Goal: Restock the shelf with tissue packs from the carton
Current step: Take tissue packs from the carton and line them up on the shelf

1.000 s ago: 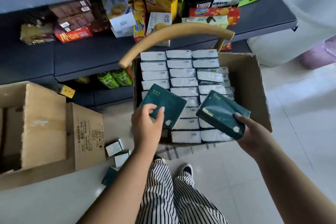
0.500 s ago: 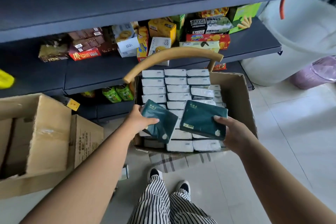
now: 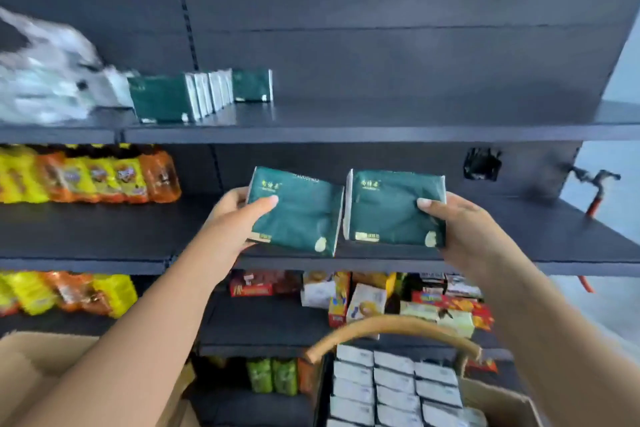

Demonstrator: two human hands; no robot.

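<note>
Mid-transfer, 2 packs in the air. Left hand (image 3: 230,215) closed on left pack (image 3: 294,211), thumb across its front face, fingers hidden behind. Right hand (image 3: 460,222) closed on right pack (image 3: 394,208), same hold. Both packs held level with the middle shelf (image 3: 554,239), side by side, near edges almost touching, well below the top shelf (image 3: 381,125). Front faces toward camera, printed gold logo uppermost; long axis of each roughly left-right, left pack tilted down toward its right end, right pack close to level. Row (image 3: 201,95) of about 6 matching packs already upright on top shelf, standing on edge, faces lined up front to back; bare board to its right. Carton (image 3: 498,402) below, many packs remaining, so task judged early. For this step, probably best: raise both packs clear of the shelf lip, turn each to match the row, set down 1 at a time snug against the last pack, release only once the pack stands unaided. Soft wrap likely to slump if squeezed hard or set down askew.
</note>
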